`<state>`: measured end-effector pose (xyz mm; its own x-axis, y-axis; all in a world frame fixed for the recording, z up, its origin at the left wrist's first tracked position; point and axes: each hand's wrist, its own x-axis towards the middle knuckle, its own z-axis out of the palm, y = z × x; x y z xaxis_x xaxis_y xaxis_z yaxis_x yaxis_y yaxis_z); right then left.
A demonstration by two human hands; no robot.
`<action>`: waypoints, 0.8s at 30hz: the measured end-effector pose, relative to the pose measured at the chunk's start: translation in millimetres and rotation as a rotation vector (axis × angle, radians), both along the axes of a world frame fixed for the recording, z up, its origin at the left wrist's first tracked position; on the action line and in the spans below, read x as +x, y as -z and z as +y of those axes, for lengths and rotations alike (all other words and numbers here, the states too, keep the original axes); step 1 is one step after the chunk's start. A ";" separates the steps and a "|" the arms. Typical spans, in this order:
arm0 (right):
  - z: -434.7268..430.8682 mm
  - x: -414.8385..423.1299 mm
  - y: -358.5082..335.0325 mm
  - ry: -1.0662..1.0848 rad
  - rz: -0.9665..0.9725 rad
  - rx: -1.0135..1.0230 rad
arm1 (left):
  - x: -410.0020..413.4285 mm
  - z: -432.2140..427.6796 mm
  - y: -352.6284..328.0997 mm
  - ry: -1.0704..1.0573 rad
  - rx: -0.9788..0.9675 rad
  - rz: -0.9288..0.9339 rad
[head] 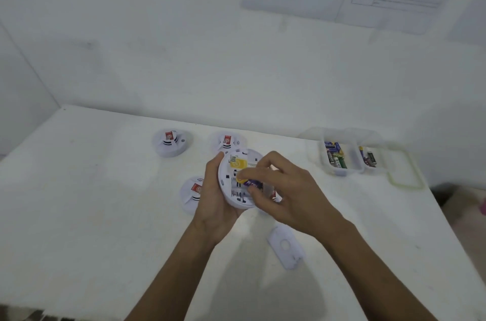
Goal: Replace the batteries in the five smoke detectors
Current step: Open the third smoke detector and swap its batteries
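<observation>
Your right hand pinches the battery, lying crosswise in the detector your left hand grips

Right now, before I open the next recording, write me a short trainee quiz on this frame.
1. True or false: the left hand holds a smoke detector with its open battery bay turned toward the camera.
2. What does the right hand pinch at the bay? A) a purple battery B) a screwdriver C) a cloth
3. Where does the loose cover lie?

Key: 1 true. 2 A. 3 flat on the table, nearer the person than the hands, below the right forearm in the picture.
</observation>
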<state>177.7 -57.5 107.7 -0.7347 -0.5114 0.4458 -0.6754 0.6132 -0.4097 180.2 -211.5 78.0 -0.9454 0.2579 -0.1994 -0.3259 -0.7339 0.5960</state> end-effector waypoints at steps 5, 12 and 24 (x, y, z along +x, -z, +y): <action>3.6 -0.6 -1.5 -0.026 -0.008 0.105 | 4.8 4.6 -3.6 -0.020 -0.029 -0.003; 10.3 -3.3 -7.0 -0.071 -0.006 0.216 | 4.8 7.4 5.0 0.006 -0.065 -0.027; 10.0 -1.7 -10.3 -0.116 -0.057 0.245 | 3.6 9.0 10.5 -0.042 -0.041 -0.066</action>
<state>176.0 -47.5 117.9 -0.6850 -0.6812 0.2583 -0.7272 0.6185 -0.2976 183.8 -202.5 67.5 -0.9397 0.2085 -0.2713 -0.3348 -0.7231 0.6042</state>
